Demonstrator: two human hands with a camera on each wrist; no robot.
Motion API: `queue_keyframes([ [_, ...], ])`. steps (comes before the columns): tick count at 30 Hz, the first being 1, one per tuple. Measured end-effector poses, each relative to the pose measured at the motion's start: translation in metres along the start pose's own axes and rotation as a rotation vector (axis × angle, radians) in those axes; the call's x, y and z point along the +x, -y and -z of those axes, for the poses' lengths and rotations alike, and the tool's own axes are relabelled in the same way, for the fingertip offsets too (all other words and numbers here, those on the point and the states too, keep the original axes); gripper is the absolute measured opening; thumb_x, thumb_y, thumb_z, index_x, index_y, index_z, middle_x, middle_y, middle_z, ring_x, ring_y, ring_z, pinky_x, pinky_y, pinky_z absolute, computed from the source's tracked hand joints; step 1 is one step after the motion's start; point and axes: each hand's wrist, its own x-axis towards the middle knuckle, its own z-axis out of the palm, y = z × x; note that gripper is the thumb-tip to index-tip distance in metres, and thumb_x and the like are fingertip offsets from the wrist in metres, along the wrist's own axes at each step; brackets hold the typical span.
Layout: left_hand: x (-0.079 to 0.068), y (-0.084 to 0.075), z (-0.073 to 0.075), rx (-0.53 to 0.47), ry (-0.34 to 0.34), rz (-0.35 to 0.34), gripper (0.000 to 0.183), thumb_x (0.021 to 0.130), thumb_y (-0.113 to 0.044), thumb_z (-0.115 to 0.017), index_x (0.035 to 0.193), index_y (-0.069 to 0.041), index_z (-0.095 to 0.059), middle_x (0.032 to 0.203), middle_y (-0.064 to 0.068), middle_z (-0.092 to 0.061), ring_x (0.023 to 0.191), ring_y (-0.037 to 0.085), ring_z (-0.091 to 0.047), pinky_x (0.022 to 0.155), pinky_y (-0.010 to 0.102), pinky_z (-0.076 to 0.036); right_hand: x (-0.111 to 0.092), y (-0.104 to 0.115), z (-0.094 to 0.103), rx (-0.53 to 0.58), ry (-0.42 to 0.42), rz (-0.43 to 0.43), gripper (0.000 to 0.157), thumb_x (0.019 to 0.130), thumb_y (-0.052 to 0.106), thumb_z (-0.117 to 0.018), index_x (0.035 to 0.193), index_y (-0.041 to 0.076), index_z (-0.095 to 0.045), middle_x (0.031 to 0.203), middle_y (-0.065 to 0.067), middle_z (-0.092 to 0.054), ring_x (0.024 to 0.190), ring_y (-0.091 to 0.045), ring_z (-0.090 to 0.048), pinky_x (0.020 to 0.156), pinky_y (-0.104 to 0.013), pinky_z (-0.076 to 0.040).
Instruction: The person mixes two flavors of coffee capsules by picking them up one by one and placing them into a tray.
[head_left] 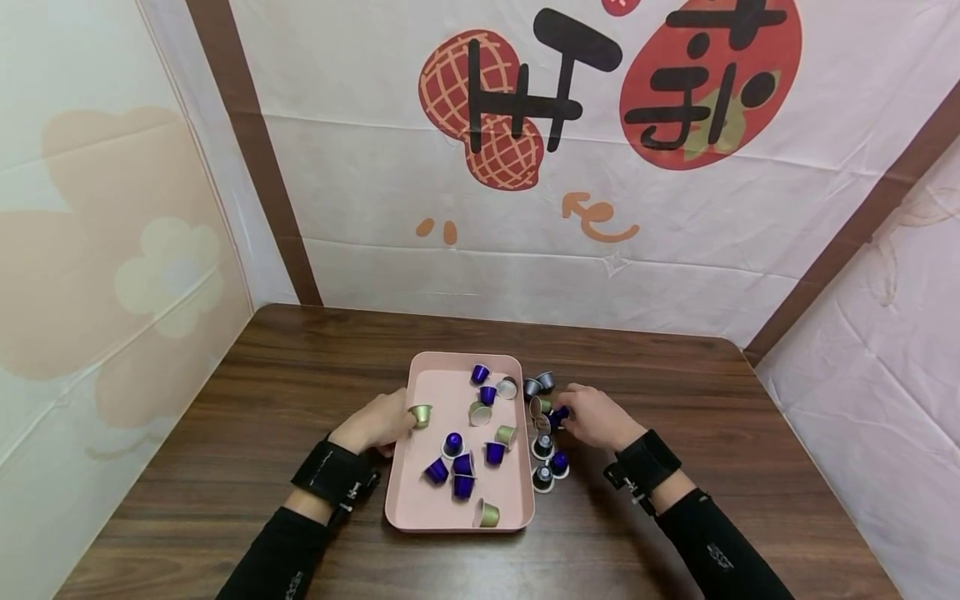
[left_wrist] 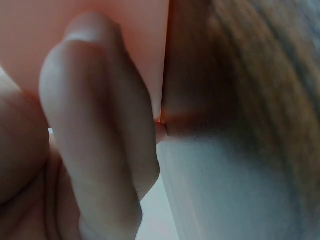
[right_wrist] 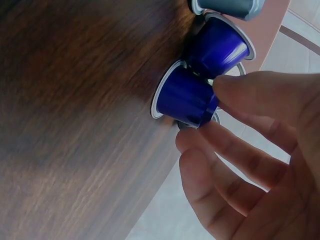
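Note:
My left hand [head_left: 386, 421] grips the left side of the pink tray [head_left: 397, 500], its fingers curled at the rim. In the left wrist view those fingers [left_wrist: 95, 120] hide part of the tray wall. Right by its fingertips, a light green coffee capsule [head_left: 422, 415] shows over the tray edge. To the right of the tray, my right hand [head_left: 600, 417] pinches a dark blue coffee capsule [right_wrist: 182, 95] between thumb and fingertips, close over the table. Another blue capsule [right_wrist: 220, 47] lies right beside it in the right wrist view.
Several blue capsules [head_left: 462, 486] and green capsules [head_left: 488, 513] lie scattered in the tray. Along its right side stand more capsules, among them grey ones [head_left: 545, 381] and dark ones [head_left: 543, 477]. The wooden table [head_left: 315, 358] meets a printed cloth [head_left: 360, 183] behind.

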Motion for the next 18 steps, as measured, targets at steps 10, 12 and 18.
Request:
queue_keyframes([
  [10,0.0022,0.0012,-0.0003,0.010,-0.004,0.003,0.020,0.086,-0.006,-0.048,0.104,0.004,-0.046,0.068,0.012,-0.056,0.040,0.018,-0.055,0.035,0.031,-0.049,0.0002,0.0002,0.0033,-0.011,0.024,-0.017,0.018,0.082,0.000,-0.068,0.099,0.005,-0.068,0.097,-0.005,-0.060,0.085,-0.021,-0.061,0.068,-0.032,-0.052],
  [12,0.0024,0.0011,-0.0004,0.011,-0.003,0.001,0.021,0.087,-0.006,-0.048,0.104,0.004,-0.046,0.068,0.012,-0.056,0.040,0.018,-0.055,0.035,0.031,-0.049,0.0001,0.0003,0.0037,-0.018,0.027,-0.014,0.017,0.081,0.000,-0.068,0.097,0.005,-0.068,0.096,-0.006,-0.061,0.085,-0.021,-0.061,0.068,-0.032,-0.052],
  [18,0.0025,0.0021,-0.0016,0.000,0.000,0.002,0.021,0.088,-0.006,-0.049,0.106,0.004,-0.046,0.067,0.011,-0.056,0.039,0.018,-0.055,0.035,0.031,-0.049,-0.0008,-0.0013,0.0034,-0.033,0.077,-0.037,0.014,0.081,0.000,-0.069,0.094,0.004,-0.068,0.090,-0.008,-0.063,0.082,-0.020,-0.059,0.068,-0.034,-0.051],
])
